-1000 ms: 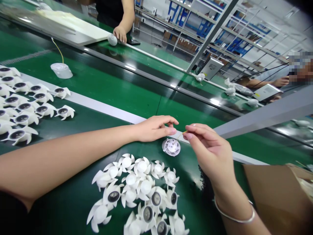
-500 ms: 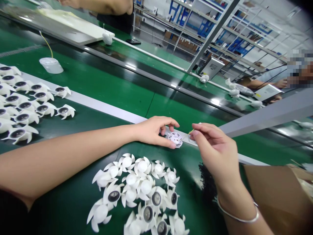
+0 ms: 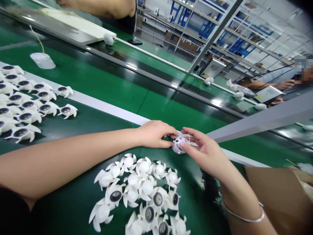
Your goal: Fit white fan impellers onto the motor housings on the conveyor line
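Green table [image 3: 97, 94] fills our view, and blue shelves [image 3: 195, 29] stand far behind it. Our left hand [image 3: 154, 134] and right hand [image 3: 205, 151] meet at the round white fan part [image 3: 179, 145], which we hold just beside a white strip [image 3: 110, 107] on the table. The fingers of the left hand curl on its rim, so that grip looks closed on it. The right hand's grip is partly open, with its fingers on the front of the part. A thin yellow bit [image 3: 188, 138] shows by those fingers, but we cannot tell if they have hold of it.

Just below the round part lies a loose heap of fan blades [image 3: 144, 186]. Most show white domes, and a few show dark centers. Far left of the round part, more fan blades [image 3: 28, 107] sit in neat rows, dark centers up. It looks like many parts are done and the heap is left to do. Right of the round part is a brown cardboard box [image 3: 276, 199]. Far past it, across the table, we see another person's arm [image 3: 97, 6].
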